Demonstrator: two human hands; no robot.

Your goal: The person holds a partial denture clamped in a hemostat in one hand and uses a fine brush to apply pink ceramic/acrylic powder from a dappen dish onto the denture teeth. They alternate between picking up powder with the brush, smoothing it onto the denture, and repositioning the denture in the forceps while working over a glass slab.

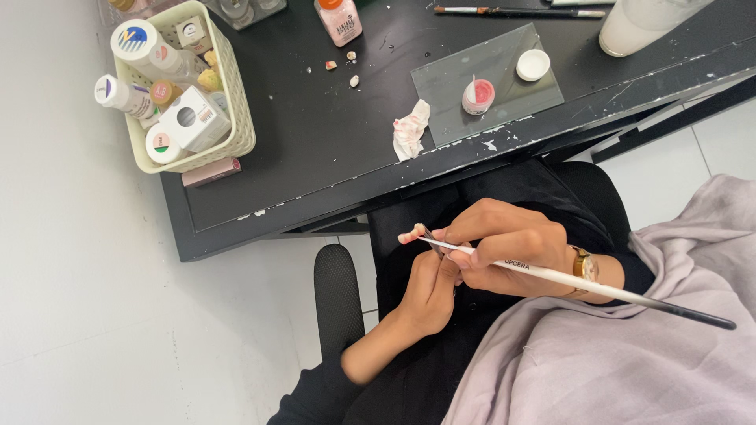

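Observation:
My left hand (pixel 428 287) holds a small pink-and-white dental piece (pixel 411 234) up between its fingertips, over my lap. My right hand (pixel 508 253) grips a long thin brush (pixel 598 288) with a white shaft and dark end; its tip rests against the piece. Both hands are close together below the black table's front edge (pixel 331 201). A gold watch (pixel 583 265) sits on my right wrist.
On the black table: a glass slab (pixel 504 98) with a pink pot (pixel 478 96) and white lid (pixel 533 64), a stained tissue (pixel 410 130), small tooth pieces (pixel 352 69), a cream basket of bottles (pixel 185 86), another brush (pixel 520 12). A black chair armrest (pixel 337 295) is at left.

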